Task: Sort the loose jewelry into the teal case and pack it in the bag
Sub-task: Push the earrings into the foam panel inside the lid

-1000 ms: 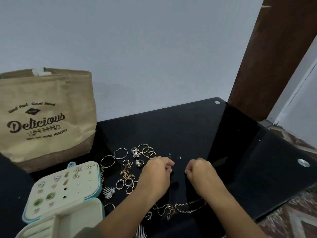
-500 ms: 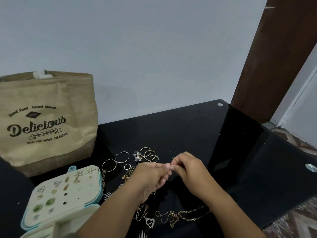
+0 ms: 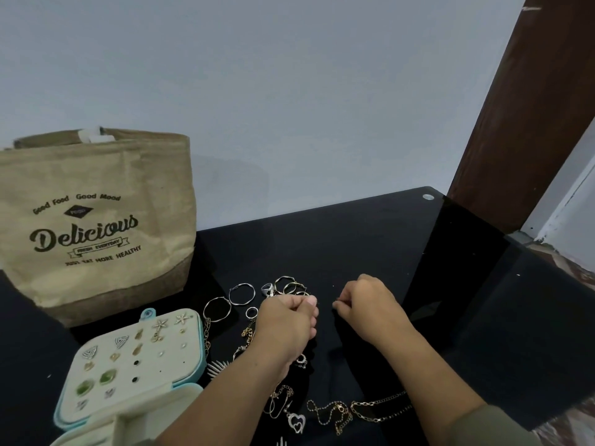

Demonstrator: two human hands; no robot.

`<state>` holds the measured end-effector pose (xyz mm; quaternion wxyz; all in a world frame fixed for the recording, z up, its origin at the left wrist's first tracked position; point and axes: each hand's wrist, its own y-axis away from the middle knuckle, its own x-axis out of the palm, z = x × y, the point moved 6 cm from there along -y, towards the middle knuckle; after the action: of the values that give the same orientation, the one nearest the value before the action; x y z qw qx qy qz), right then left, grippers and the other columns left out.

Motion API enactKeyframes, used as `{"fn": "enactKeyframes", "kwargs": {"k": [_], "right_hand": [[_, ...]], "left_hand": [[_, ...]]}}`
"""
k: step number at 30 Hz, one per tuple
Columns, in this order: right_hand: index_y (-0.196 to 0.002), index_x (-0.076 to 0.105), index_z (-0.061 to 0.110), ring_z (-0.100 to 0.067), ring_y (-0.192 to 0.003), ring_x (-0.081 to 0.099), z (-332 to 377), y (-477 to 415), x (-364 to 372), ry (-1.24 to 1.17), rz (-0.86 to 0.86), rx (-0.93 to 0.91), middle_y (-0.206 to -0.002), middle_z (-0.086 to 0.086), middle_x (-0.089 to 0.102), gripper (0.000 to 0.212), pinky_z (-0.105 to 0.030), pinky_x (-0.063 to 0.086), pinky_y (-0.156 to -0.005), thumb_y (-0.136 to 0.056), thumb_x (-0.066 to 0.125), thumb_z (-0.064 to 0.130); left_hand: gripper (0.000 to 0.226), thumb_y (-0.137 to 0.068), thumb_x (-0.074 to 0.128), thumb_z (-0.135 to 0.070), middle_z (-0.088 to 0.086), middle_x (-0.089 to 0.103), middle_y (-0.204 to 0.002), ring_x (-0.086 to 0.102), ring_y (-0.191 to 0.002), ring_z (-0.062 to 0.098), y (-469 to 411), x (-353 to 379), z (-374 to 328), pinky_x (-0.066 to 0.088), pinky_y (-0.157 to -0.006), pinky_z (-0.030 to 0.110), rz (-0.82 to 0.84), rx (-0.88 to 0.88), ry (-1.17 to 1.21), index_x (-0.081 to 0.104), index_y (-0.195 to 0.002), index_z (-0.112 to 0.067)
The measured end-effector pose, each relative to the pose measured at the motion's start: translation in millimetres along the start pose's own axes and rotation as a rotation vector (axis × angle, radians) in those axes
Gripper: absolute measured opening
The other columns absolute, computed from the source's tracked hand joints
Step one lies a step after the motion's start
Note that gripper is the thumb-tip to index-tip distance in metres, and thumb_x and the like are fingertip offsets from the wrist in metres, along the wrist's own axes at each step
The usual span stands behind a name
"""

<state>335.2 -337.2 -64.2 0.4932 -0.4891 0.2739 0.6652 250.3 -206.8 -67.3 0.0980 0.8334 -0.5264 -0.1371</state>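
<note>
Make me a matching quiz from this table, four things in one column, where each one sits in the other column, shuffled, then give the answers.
Things:
1. burlap bag
2. teal case
3. heart pendant
4. silver hoop earring

Places:
A. front centre, nearest the viewer
B. front left, lid open
C. back left, standing against the wall
D. lying flat just right of the bag's base

Pairs: 1-C, 2-B, 3-A, 4-D
</note>
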Motion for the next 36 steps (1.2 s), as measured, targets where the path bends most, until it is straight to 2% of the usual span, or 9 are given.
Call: {"fn": "enactKeyframes", "kwargs": {"k": [7,14,18,21,24,28,31,33,36], "right_hand": [[-0.102,0.065,0.011,-0.021,-0.099,0.052,19,-1,7,0.102,0.021,-0.023,-0.103,-0.002,0.053,0.021,-0.03,0.047,-0.081,-0.097,0.051,0.026],[-0.099,0.061,0.015,-0.019,-0.099,0.049,96,9,13,-0.101,0.083,-0.225,-0.099,0.0,0.051,0.017,-0.034,0.045,-0.086,-0.096,0.05,0.027],[-0.099,0.061,0.016,-0.015,-0.082,0.053,148,16,19,-0.181,0.145,-0.289,-0.094,0.0,0.061,0.015,-0.028,0.045,-0.074,-0.094,0.051,0.025],[-0.093,0.06,0.018,-0.018,-0.085,0.058,182,28,29,-0.266,0.2,-0.384,-0.093,0.001,0.062,0.01,-0.035,0.048,-0.079,-0.092,0.052,0.025],[-0.095,0.053,0.019,-0.019,-0.091,0.053,208,33,42,-0.284,0.238,-0.434,-0.094,0.002,0.057,0.009,-0.041,0.046,-0.084,-0.096,0.046,0.025],[-0.106,0.047,0.017,-0.016,-0.093,0.04,230,31,49,-0.229,0.313,-0.421,-0.084,0.013,0.038,0.016,-0.033,0.033,-0.083,-0.102,0.034,0.025],[-0.106,0.044,0.018,-0.018,-0.093,0.039,237,27,57,-0.199,0.362,-0.393,-0.088,0.008,0.041,0.015,-0.032,0.028,-0.08,-0.102,0.031,0.022],[-0.103,0.043,0.018,-0.02,-0.091,0.042,239,25,62,-0.2,0.385,-0.378,-0.09,0.003,0.045,0.012,-0.032,0.028,-0.077,-0.101,0.032,0.022],[-0.101,0.043,0.019,-0.019,-0.086,0.046,239,22,65,-0.241,0.38,-0.354,-0.086,0.003,0.048,0.008,-0.032,0.03,-0.072,-0.099,0.036,0.022]], "left_hand": [[0.018,-0.097,0.058,-0.018,-0.002,0.06,-0.067,0.054,-0.056,0.005,5,-12,-1,0.049,-0.053,0.011,-0.017,0.024,-0.004,0.069,-0.09,-0.006],[0.023,-0.097,0.058,-0.021,-0.006,0.059,-0.056,0.051,-0.046,0.003,16,-64,-3,0.046,-0.051,0.017,-0.118,0.099,-0.101,0.068,-0.078,-0.014],[0.026,-0.096,0.057,-0.025,-0.005,0.06,-0.059,0.055,-0.057,0.013,28,-122,0,0.045,-0.059,0.029,-0.242,0.147,-0.193,0.067,-0.073,-0.016],[0.028,-0.096,0.057,-0.027,-0.005,0.064,-0.066,0.057,-0.063,0.011,42,-171,5,0.04,-0.058,0.022,-0.317,0.166,-0.297,0.068,-0.073,-0.016],[0.022,-0.096,0.059,-0.028,-0.006,0.068,-0.077,0.059,-0.073,0.003,55,-213,14,0.036,-0.058,0.016,-0.375,0.136,-0.339,0.07,-0.079,-0.019],[0.013,-0.093,0.062,-0.036,-0.015,0.066,-0.085,0.058,-0.084,0.002,58,-236,25,0.042,-0.065,0.019,-0.358,0.099,-0.443,0.071,-0.084,-0.032],[0.012,-0.09,0.063,-0.045,-0.022,0.061,-0.096,0.04,-0.103,0.009,56,-238,30,0.044,-0.087,0.034,-0.332,0.099,-0.597,0.072,-0.085,-0.04],[0.012,-0.09,0.062,-0.047,-0.024,0.054,-0.101,0.026,-0.103,0.008,56,-234,27,0.032,-0.09,0.033,-0.306,0.087,-0.669,0.072,-0.089,-0.042],[0.01,-0.09,0.062,-0.048,-0.021,0.047,-0.108,0.023,-0.104,0.007,55,-226,25,0.024,-0.091,0.032,-0.281,0.102,-0.676,0.068,-0.085,-0.042]]}}
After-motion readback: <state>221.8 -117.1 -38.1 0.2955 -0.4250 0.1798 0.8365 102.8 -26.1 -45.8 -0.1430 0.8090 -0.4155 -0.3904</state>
